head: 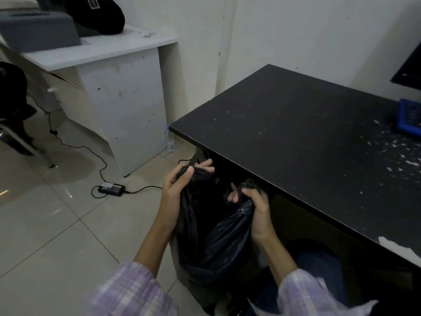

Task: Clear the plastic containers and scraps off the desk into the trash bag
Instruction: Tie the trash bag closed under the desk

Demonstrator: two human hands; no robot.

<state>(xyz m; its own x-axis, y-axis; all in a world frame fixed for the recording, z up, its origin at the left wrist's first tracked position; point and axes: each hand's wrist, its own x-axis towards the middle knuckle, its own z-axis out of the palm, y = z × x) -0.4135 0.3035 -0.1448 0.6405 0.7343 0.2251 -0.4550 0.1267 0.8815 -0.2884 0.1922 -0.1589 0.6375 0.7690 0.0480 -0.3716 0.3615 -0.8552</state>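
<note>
Here two hands grip one trash bag (216, 229).

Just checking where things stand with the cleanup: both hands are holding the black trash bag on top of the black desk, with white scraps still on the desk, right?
Not quite. The left hand and right hand do hold the black trash bag, but it hangs below the black desk, beside its front edge, not on top. The head view shows this. White scraps are still on the desk.

White walls (296, 30), tiled floor (45, 224), white side table (102, 53)
</note>
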